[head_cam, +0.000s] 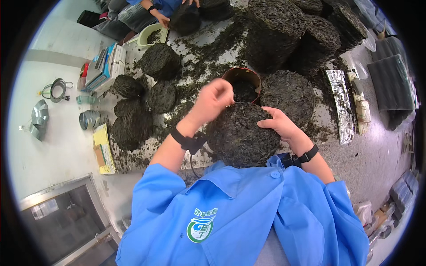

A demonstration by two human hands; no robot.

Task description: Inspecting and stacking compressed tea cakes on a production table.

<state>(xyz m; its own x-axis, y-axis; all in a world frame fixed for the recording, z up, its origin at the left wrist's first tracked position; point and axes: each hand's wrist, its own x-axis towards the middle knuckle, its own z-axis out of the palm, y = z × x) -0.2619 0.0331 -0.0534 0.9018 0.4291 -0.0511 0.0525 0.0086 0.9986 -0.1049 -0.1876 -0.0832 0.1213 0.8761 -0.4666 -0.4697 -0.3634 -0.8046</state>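
Note:
A round cake of dried dark seaweed (244,136) is before me, tilted up near the table's front edge. My right hand (279,122) grips its upper right rim, thumb on the near face. Above its upper left rim, my left hand (218,94) is blurred, with fingers curled together; whether a small scrap is pinched in them cannot be told. Just behind the cake stands a round red-rimmed container (245,87) with dark bits inside. Right of the container lies another round seaweed cake (288,96).
Tall seaweed stacks (276,33) stand at the back right, smaller stacks (133,123) at the left. Loose seaweed crumbs (203,53) litter the table. Across it, a co-worker's hand (163,20) is by a pale green dustpan (153,36). A silver foil strip (341,106) lies right.

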